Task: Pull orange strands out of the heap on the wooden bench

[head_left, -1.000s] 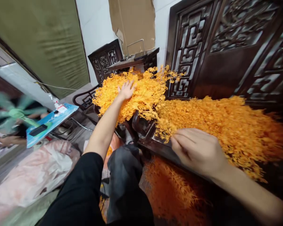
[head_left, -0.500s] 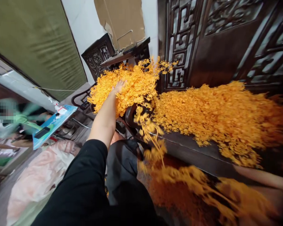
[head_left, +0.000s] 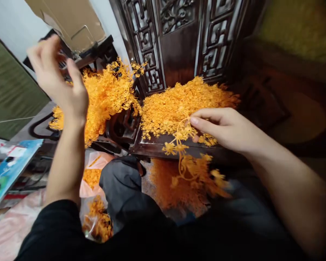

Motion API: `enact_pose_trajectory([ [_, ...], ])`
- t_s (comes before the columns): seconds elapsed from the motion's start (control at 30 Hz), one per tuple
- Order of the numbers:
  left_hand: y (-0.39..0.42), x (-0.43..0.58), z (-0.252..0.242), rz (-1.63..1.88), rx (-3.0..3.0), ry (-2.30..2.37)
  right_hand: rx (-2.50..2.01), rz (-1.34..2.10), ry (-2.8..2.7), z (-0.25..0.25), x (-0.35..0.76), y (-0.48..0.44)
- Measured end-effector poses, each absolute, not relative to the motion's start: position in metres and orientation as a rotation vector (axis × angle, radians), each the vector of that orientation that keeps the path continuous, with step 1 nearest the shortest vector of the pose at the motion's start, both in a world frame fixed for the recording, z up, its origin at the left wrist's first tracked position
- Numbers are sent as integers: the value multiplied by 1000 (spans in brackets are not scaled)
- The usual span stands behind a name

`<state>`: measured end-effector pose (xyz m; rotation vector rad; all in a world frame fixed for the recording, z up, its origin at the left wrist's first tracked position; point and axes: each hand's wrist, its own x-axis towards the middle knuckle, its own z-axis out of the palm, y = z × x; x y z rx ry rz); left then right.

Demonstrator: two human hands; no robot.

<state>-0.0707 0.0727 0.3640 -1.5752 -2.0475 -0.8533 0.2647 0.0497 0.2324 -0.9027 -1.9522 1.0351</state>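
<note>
Orange sprig hung from the pinching right hand above a clear bag of similar sprigs; beyond, the left hand was raised, half open and empty, before heaped sprigs on the carved bench.

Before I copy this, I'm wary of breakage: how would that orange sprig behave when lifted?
Probably floppy: the orange sprig droops below the right hand. Likely light, since fingertips alone carry it. Its fine branches may snag the orange pile.
</note>
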Motion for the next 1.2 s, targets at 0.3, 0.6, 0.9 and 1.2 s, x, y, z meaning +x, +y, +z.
enact_pose_trajectory([
  [0.3, 61, 13, 218, -1023, -3135, -2286, -852, 1438, -1902, 188, 226, 87],
  [0.6, 80, -22, 194, -1517, -2925, -2703, -1295, 1019, -1435, 178, 236, 127],
  [0.9, 70, -23, 190, -1179, -3319, -2439, -812, 1633, -1572, 176, 208, 96],
  [1.2, 74, -23, 176, -1711, -2893, -2763, -1160, 808, -1208, 187, 240, 124],
])
